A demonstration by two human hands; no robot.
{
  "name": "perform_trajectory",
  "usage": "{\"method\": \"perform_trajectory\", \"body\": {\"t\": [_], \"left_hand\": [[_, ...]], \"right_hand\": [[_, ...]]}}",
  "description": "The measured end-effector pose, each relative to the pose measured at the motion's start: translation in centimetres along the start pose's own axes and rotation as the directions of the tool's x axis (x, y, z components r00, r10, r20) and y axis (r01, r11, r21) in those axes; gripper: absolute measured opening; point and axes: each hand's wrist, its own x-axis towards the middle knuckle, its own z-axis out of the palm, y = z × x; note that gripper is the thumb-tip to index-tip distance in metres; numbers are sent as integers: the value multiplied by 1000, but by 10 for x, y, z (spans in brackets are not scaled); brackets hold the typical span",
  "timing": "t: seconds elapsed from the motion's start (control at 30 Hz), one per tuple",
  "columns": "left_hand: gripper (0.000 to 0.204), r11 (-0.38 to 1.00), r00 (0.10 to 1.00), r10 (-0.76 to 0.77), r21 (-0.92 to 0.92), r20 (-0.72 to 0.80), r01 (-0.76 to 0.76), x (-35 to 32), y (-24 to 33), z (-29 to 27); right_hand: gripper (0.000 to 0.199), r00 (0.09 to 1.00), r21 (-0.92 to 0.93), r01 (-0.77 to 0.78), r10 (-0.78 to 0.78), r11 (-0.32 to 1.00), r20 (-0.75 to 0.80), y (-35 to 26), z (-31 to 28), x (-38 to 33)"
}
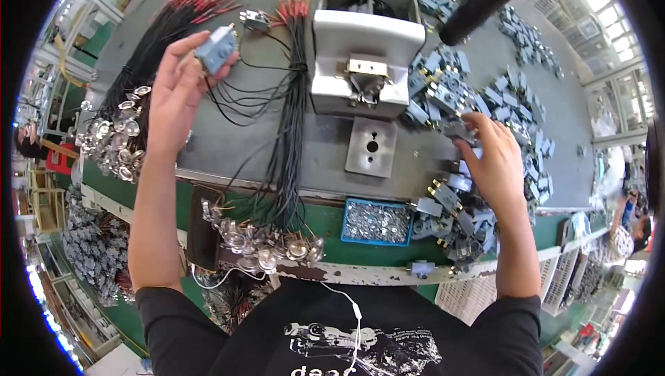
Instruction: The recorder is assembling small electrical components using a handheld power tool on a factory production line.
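My left hand [174,95], raised at the left above the bench, grips a blue-grey plastic block with brass pins [218,49] between thumb and fingers. Beside it, black wires run toward a long bundle of black wires with red ends [294,106]. On the right, my right hand [495,158] reaches into a heap of similar blue-grey blocks [443,92]. Its thumb and fingers close around a grey block [457,131], which is smeared by motion. Between my hands stands a white-and-grey bench machine [368,37] with a metal fixture at its front.
A square metal plate with holes [371,147] lies before the machine. Near the bench edge sits a blue tray [344,229] of small metal parts. Round shiny metal pieces [267,257] hang off the wire ends. A dark tube [478,2] slants in from the upper right.
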Motion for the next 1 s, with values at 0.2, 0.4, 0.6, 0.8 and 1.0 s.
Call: {"method": "perform_trajectory", "body": {"t": [0.2,0.4,0.6,0.8,1.0], "left_hand": [[34,915,983,-8,396,-182,80,-1,6,14],[43,252,962,274,965,-5,-67,33,25,-9],[27,542,956,-193,836,221,-84,-20,52,38],[31,402,719,-570,898,398,-178,-57,62,85],[29,239,728,-538,905,425,-352,-73,61,100]], "right_hand": [[40,981,855,-195,91,481,173,-45,-11,6],[58,945,925,-325,-109,-194,309,-67,-10,29],[56,950,947,-310,-57,-79,307,-86,-1,17],[55,979,809,-167,-6,563,206,-91,18,12],[52,998,546,62,-68,835,-9,-95,21,10]]}}
